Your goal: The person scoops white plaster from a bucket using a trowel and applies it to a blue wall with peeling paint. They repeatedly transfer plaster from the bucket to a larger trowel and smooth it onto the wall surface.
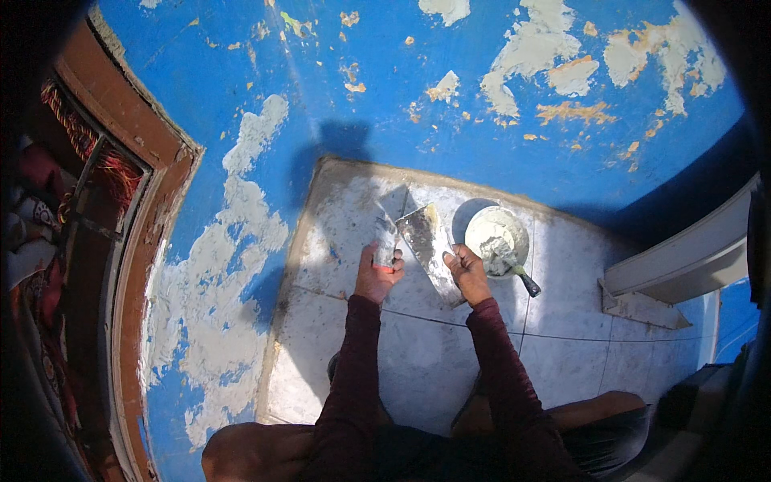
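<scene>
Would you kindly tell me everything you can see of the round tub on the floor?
The tub is pale and round, seen from above with its open mouth facing up. Pale grey-white paste lies inside. A scraper rests in it, blade end in the paste, its black-and-green handle jutting over the rim toward the picture's lower right. The tub stands on the light tiled floor, with a dark shadow at its left. Its material cannot be told.
</scene>
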The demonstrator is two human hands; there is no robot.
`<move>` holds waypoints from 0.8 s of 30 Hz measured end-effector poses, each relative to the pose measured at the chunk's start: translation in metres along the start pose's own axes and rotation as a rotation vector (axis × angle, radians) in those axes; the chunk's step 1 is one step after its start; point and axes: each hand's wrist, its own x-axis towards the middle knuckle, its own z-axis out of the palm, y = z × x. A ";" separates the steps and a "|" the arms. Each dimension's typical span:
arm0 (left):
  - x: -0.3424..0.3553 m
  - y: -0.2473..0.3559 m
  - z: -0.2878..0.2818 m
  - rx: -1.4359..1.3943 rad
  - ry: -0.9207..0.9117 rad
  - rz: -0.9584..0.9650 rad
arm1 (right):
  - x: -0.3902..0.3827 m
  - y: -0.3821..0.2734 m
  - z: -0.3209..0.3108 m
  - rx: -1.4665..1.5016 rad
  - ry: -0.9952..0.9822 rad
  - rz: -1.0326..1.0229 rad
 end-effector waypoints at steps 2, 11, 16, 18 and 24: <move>-0.006 -0.002 0.012 0.075 0.000 0.068 | 0.001 -0.002 -0.009 0.019 -0.041 -0.035; -0.012 0.039 -0.012 0.280 -0.036 0.005 | 0.009 0.012 -0.014 -0.287 0.082 -0.054; -0.013 0.059 -0.004 0.519 0.127 0.179 | 0.002 0.022 -0.015 -0.525 0.111 0.008; -0.013 0.046 0.011 0.499 0.187 0.252 | -0.002 0.026 -0.014 -0.396 0.087 -0.054; 0.019 0.005 -0.047 0.789 0.468 0.305 | -0.006 0.035 0.004 -0.537 0.259 -0.113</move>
